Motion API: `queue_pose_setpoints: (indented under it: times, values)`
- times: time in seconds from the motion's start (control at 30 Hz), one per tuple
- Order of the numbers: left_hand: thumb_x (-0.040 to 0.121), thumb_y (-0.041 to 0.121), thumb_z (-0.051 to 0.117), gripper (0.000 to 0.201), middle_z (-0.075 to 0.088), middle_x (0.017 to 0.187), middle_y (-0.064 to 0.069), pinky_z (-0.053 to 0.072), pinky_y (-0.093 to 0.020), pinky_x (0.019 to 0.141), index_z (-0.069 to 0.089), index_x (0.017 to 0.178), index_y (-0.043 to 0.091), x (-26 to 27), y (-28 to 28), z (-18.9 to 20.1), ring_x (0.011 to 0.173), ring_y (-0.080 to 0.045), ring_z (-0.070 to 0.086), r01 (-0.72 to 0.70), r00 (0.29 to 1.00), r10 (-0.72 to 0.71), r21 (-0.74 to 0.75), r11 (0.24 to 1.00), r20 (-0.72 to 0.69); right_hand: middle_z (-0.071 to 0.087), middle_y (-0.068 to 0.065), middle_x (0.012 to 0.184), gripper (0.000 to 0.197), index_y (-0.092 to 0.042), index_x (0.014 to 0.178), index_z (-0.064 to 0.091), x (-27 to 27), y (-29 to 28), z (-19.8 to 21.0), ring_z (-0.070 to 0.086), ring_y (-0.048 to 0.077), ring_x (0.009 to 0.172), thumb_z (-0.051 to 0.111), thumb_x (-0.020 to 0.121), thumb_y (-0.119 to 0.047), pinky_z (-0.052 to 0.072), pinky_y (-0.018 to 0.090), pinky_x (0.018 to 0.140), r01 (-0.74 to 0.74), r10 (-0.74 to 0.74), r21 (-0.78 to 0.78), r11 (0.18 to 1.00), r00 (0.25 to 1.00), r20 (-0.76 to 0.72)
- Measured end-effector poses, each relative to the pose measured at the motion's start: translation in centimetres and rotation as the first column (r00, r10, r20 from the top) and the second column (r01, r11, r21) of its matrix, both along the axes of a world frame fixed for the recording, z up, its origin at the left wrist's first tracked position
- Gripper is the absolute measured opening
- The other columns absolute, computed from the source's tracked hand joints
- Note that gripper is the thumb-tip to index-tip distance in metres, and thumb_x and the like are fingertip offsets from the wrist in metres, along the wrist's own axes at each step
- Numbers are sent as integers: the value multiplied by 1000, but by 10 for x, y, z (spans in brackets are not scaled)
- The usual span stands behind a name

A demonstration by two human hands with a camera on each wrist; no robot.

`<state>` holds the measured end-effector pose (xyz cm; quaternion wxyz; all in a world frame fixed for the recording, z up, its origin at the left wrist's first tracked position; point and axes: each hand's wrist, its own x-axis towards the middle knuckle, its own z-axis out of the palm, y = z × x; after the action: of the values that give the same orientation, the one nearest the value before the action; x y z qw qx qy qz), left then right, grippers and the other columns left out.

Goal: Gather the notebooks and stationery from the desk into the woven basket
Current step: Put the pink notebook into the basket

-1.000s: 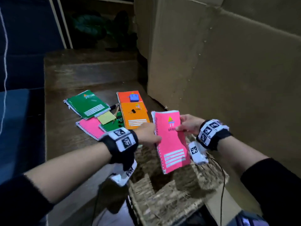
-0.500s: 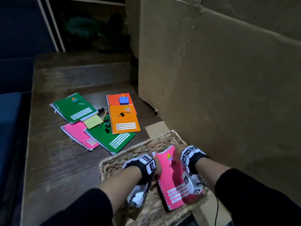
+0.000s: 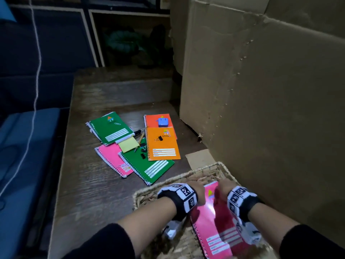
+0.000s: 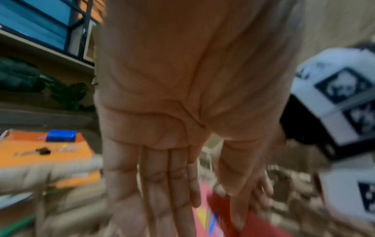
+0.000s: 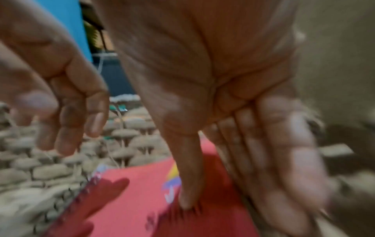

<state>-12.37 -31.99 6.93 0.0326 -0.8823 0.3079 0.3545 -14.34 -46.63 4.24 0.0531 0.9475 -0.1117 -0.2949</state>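
Hands meet inside the basket, at the near right corner of the table. A pink notebook lies flat on the basket's floor, spiral edge to the left. Left hand hovers by that notebook's far left corner; the left wrist view shows its fingers straight and relaxed, with nothing held. Right hand is at the notebook's far right corner. In the right wrist view its thumb reaches down to the pink cover and its fingers hang straight past the right edge; blur hides whether they touch the notebook, but they curl round nothing.

Beyond the basket's far left rim, more stationery lies on the table. Nearest the basket is a green notebook overlapping a second pink notebook. An orange notebook carrying a black binder clip lies on the green one's far end. Farther back sits a red-orange notebook with a blue block on it, and another green notebook. Between them are a yellow sticky pad, a marker and a pencil. A cardboard wall stands just right of the basket.
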Motion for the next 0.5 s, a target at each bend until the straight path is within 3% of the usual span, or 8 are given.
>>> queue_pose_setpoints:
  times: [0.07, 0.13, 0.17, 0.3, 0.43, 0.5]
  values:
    - [93, 21, 50, 28, 52, 72, -11, 40, -30, 51, 64, 94, -3, 7, 9, 33, 73, -30, 51, -37, 999, 32, -145, 989, -42, 61, 8, 129, 43, -12, 123, 59, 4, 4, 16, 59, 24, 119, 54, 87, -35, 46, 30, 96, 12, -12, -25, 1000, 1000, -22]
    - [95, 27, 47, 38, 59, 82, -17, 48, -36, 67, 65, 106, -5, 22, 37, 61, 82, -33, 58, -81, 997, 75, -230, 970, -34, 60, 7, 130, 48, -16, 122, 59, 13, 13, 43, 59, 24, 120, 59, 82, -42, 47, 31, 94, 46, -46, -27, 999, 999, -4]
    - [94, 27, 48, 38, 64, 84, -18, 48, -34, 69, 67, 103, -4, 30, 56, 69, 82, -32, 61, -118, 993, 110, -265, 957, -44, 62, 7, 126, 49, -16, 118, 62, 16, 18, 58, 61, 24, 116, 63, 79, -45, 49, 30, 90, 40, -40, 2, 999, 999, 16]
    - [90, 20, 45, 31, 70, 78, -12, 47, -25, 62, 71, 80, 5, 71, 134, 75, 65, -21, 59, -341, 940, 324, -326, 882, -107, 76, 8, 83, 31, -11, 84, 71, 41, 52, 105, 68, 19, 69, 64, 79, -40, 50, 25, 60, 5, -14, 210, 978, 999, 42]
    - [89, 14, 46, 27, 75, 88, -12, 50, -28, 63, 70, 78, 8, 107, 209, 57, 68, -19, 63, -515, 852, 519, -283, 809, -68, 73, 6, 73, 28, -11, 75, 66, 81, 103, 124, 69, 21, 64, 64, 82, -38, 52, 31, 54, -110, 19, 421, 900, 977, 215]
    - [89, 14, 46, 27, 74, 85, -11, 49, -27, 60, 68, 74, 10, 120, 240, 45, 66, -19, 62, -566, 817, 575, -245, 787, -41, 70, 3, 70, 24, -12, 74, 64, 101, 137, 124, 64, 15, 58, 63, 85, -33, 49, 27, 50, -155, 34, 511, 846, 970, 239]
